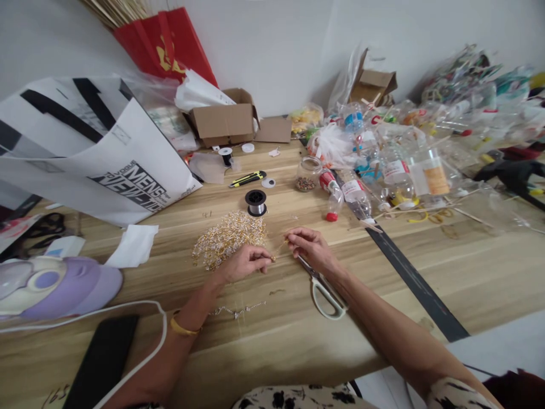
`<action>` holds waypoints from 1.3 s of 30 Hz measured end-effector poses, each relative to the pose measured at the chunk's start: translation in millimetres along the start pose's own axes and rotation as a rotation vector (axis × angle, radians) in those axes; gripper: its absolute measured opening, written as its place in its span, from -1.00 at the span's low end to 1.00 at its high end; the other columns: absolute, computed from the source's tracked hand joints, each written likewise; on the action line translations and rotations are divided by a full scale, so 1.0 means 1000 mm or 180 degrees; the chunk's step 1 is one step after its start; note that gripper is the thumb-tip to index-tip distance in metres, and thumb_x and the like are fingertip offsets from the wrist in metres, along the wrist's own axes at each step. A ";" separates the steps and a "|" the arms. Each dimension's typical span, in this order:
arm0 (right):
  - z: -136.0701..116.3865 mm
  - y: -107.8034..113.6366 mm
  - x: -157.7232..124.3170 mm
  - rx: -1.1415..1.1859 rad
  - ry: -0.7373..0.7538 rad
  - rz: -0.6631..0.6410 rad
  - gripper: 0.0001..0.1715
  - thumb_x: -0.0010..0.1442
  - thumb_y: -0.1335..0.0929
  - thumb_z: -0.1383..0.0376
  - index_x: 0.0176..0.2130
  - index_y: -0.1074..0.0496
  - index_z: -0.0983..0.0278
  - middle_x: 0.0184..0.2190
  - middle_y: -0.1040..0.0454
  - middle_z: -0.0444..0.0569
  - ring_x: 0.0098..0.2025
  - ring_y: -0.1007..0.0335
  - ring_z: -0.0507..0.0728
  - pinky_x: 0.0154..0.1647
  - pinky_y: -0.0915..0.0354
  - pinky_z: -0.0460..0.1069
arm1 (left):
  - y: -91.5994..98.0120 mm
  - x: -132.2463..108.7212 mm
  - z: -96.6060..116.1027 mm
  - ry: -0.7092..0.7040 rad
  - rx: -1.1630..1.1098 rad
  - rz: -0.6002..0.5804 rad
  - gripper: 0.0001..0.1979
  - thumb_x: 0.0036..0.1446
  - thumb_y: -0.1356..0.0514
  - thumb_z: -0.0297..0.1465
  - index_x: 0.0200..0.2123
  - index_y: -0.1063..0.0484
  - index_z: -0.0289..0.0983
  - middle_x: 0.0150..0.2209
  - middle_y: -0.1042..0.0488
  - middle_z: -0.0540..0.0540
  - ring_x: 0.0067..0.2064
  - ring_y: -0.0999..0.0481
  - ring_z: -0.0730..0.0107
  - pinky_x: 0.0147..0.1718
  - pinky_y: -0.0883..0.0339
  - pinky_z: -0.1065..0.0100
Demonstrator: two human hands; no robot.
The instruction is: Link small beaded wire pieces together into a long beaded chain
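My left hand [249,262] is closed in a pinch on one end of a thin gold chain [280,249], just right of the bead pile. Facing it, my right hand [307,245] pinches the chain's other end, so it spans the small gap between them. A heap of gold and clear beaded strands [227,236] lies beside my left hand. Under my right wrist rest scissors [324,292] with pale handles, their blades partly covered. Closer to me, a short beaded chain [238,311] lies on the wood.
A wire spool [256,203], a yellow-black utility knife [247,179] and a glass jar [308,174] stand or lie beyond my hands. Plastic bottles [395,173] crowd the right. A white bag [123,165], a purple-white object [72,287] and a black phone [104,360] occupy the left.
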State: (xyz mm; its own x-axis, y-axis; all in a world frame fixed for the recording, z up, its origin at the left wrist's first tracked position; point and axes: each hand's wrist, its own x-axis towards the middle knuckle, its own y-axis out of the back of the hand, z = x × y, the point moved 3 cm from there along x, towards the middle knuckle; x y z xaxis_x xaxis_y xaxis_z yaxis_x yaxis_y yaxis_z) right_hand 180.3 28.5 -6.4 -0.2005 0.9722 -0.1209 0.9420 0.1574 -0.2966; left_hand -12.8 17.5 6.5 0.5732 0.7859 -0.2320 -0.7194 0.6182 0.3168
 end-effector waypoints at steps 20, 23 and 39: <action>-0.001 0.002 0.001 0.0540 0.0014 0.0169 -0.65 -0.13 -0.54 0.14 -0.40 -0.45 0.27 -0.46 -0.45 -0.16 -0.46 -0.37 -0.04 -0.57 -0.29 -0.19 | 0.017 -0.001 0.001 0.0022 -0.0008 0.0160 -0.77 0.12 -0.17 -0.28 -0.34 -0.48 -0.35 -0.62 -0.49 -0.02 -0.55 -0.44 0.48 -0.46 -0.28 0.45; -0.002 0.003 0.001 0.0556 0.0015 0.0189 -0.64 -0.11 -0.53 0.12 -0.41 -0.41 0.27 -0.44 -0.47 -0.14 -0.46 -0.38 -0.03 -0.57 -0.29 -0.19 | 0.017 -0.001 0.005 0.0025 -0.0077 0.0162 -0.77 0.12 -0.18 -0.29 -0.33 -0.47 -0.36 -0.60 -0.51 -0.04 -0.53 -0.47 0.45 -0.45 -0.30 0.43; -0.023 -0.013 -0.015 0.0160 0.0302 -0.0057 -0.63 0.02 -0.46 0.04 -0.39 -0.35 0.25 -0.44 -0.49 -0.11 -0.49 -0.39 -0.01 -0.53 -0.31 -0.14 | -0.006 0.009 0.009 -0.0264 0.0040 -0.0202 -0.70 0.14 -0.18 -0.31 -0.08 -0.44 -0.32 -0.26 -0.60 -0.16 -0.22 -0.56 0.30 -0.21 -0.37 0.31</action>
State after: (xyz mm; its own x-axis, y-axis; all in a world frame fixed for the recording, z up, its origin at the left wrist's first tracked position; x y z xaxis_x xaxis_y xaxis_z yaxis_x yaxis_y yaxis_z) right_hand 177.4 16.3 21.1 -0.1886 0.9817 -0.0257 0.9232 0.1683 -0.3454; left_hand -0.1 20.4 10.8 0.6483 0.7409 -0.1751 -0.6760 0.6660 0.3154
